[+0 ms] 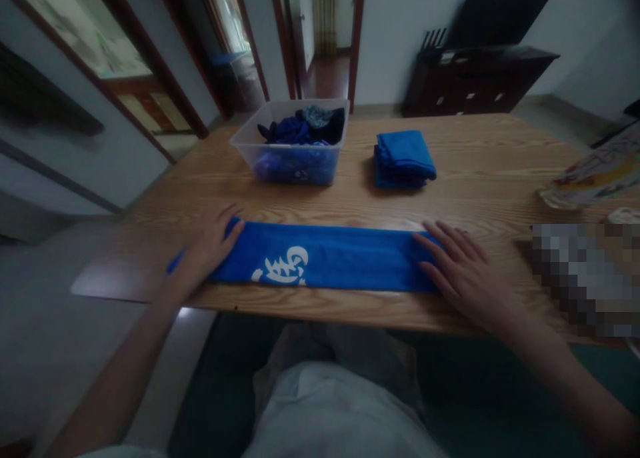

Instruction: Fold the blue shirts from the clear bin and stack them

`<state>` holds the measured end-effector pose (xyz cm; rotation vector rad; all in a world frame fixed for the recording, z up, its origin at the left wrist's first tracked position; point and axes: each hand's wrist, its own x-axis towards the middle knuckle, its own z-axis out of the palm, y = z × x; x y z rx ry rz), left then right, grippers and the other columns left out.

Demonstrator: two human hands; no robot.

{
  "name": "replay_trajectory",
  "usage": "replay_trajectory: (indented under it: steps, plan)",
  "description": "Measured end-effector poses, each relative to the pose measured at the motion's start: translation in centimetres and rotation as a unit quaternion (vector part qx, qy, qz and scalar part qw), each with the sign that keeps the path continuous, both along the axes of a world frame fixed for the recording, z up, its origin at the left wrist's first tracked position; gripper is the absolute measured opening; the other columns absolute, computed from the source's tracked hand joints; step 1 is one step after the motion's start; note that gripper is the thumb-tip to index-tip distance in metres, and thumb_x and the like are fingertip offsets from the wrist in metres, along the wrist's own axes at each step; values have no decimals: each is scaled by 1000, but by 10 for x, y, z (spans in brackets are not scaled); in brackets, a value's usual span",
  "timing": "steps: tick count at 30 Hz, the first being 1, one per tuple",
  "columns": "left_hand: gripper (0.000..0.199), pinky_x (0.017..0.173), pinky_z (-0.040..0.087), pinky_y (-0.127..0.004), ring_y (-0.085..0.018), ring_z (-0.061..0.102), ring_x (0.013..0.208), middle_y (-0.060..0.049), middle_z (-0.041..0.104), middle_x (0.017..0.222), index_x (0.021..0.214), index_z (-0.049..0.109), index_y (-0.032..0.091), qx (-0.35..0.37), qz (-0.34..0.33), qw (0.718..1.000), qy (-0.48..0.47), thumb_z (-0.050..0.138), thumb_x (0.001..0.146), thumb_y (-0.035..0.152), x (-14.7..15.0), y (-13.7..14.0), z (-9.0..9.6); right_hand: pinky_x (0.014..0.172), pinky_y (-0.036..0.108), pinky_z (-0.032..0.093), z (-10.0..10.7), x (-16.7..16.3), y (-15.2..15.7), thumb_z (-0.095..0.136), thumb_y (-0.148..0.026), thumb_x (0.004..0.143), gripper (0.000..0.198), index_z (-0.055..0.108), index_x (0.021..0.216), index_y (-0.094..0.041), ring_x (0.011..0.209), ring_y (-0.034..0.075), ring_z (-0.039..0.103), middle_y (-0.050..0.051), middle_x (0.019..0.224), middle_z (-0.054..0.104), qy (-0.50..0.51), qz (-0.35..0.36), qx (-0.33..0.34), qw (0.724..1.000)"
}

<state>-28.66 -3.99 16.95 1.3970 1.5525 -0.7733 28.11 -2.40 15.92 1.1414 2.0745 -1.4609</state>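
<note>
A blue cloth [357, 257], folded into a long flat strip with a white printed character on it, lies across the near part of the wooden table. My left hand [213, 241] rests on its left end with the fingers stretched out. A small blue tip pokes out to the left of that wrist. At the strip's right end, my right hand [457, 268] lies flat with its fingers spread over the fabric. Both hands cover parts of the cloth's ends.
A clear plastic bin [295, 150] of crumpled dark and blue fabric stands beyond the strip. To its right sits a stack of folded blue cloth [404, 157]. A pixelated block [585, 278] and a patterned clear bag [595, 171] are at the table's [480, 145] right.
</note>
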Motion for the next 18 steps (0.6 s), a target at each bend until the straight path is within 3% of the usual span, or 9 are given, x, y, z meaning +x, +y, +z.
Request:
replay_trajectory:
  steps: [4, 7, 13, 18]
  plan:
    - [69, 138, 15, -60, -35, 31, 168, -13, 43, 177, 169, 47, 21, -76, -1, 997, -15, 27, 114, 59, 37, -28, 6, 136, 63, 26, -9, 2, -26, 34, -46, 118, 60, 38, 174, -25, 167, 36, 34, 13, 177, 41, -22, 6, -38, 999]
    - [72, 139, 13, -59, -33, 25, 170, -12, 37, 180, 173, 39, 22, -77, -11, 997, -24, 29, 114, 61, 42, -38, 6, 136, 66, 22, -9, 12, -35, 34, -50, 118, 65, 32, 176, -22, 169, 37, 28, 15, 179, 38, -48, 14, -36, 998]
    - [73, 138, 19, -55, -31, 30, 169, -12, 41, 178, 172, 42, 22, -98, -2, 994, -52, 31, 113, 63, 5, -37, 0, 137, 65, 23, 4, 22, -37, 31, -59, 116, 76, 17, 181, -21, 171, 35, 23, 16, 180, 34, -62, 11, -50, 997]
    - [81, 139, 15, -53, -33, 28, 169, -16, 40, 178, 169, 47, 16, -92, 14, 995, -28, 33, 108, 68, -40, -40, -9, 134, 65, 32, 13, 38, -35, 37, -61, 115, 80, 20, 179, -16, 169, 38, 27, 21, 181, 30, -52, 9, -40, 998]
